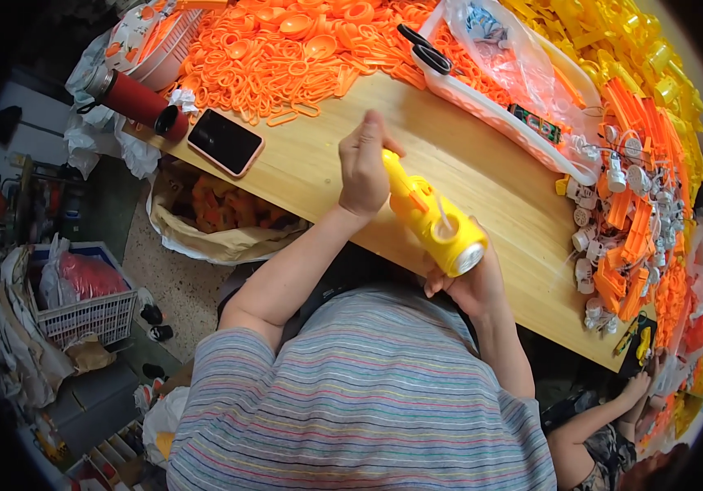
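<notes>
One yellow housing lies between my two hands, above the tabletop; its long axis slants from my left hand down-right to my right hand; the right hand, curled, supports its wider end; the left, half-closed, meets the narrow end, grip unclear; one phone, one red flask stay left.

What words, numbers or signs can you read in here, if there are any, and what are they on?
None that I can quote for you.
Green-and-black package in the white basket: tiny marks, too small and blurred.
Whitish round end of the yellow piece: faint marks, maybe not letters at all.
Phone: dark screen, no words showing.
Red bottle: no writing I can make out.
</notes>
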### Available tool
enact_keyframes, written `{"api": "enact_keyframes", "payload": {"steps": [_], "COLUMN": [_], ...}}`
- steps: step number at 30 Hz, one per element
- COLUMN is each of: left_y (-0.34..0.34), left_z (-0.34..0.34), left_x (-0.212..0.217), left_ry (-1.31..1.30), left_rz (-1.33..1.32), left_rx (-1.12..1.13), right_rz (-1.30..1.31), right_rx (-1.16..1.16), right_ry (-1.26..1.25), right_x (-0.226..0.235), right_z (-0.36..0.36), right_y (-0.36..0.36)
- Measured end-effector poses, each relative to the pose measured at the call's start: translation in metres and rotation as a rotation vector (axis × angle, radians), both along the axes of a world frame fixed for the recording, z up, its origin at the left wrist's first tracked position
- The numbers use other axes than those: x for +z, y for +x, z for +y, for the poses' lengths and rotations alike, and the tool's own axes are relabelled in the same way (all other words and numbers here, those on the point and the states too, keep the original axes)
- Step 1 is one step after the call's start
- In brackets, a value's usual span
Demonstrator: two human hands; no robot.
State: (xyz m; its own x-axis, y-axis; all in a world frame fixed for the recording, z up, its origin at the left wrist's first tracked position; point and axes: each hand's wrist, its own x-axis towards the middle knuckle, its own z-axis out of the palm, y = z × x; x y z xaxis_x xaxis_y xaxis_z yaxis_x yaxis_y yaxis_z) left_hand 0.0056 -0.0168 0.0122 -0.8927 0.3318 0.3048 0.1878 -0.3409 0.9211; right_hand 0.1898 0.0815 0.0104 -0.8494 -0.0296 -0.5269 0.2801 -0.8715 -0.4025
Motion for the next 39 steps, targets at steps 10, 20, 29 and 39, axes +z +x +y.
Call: {"api": "enact_keyframes", "payload": {"steps": [10, 20, 29, 39], "left_y": [0.02, 0.036, -0.136, -0.274], "left_z": [0.009, 0.003, 0.024, 0.088], "left_x": [-0.019, -0.026, -0.005, -0.015], "left_ry": [0.112, 0.039, -0.461, -1.272], "left_rz": [-0.497, -0.726, 0.497, 0.761], "left_rx": [0.013, -0.081, 0.317, 0.479], "right_rz": [0.587, 0.316, 0.215, 0.123], "right_rx": [-0.445, -0.421, -0.375, -0.324], "right_ry": [1.311, 1.305, 1.145, 1.126], "right_x": [-0.031, -0.025, -0.03, -0.03], "right_z": [-0.014, -0.001, 0.026, 0.028], "right_y": [-0.03, -0.018, -0.015, -0.015]}}
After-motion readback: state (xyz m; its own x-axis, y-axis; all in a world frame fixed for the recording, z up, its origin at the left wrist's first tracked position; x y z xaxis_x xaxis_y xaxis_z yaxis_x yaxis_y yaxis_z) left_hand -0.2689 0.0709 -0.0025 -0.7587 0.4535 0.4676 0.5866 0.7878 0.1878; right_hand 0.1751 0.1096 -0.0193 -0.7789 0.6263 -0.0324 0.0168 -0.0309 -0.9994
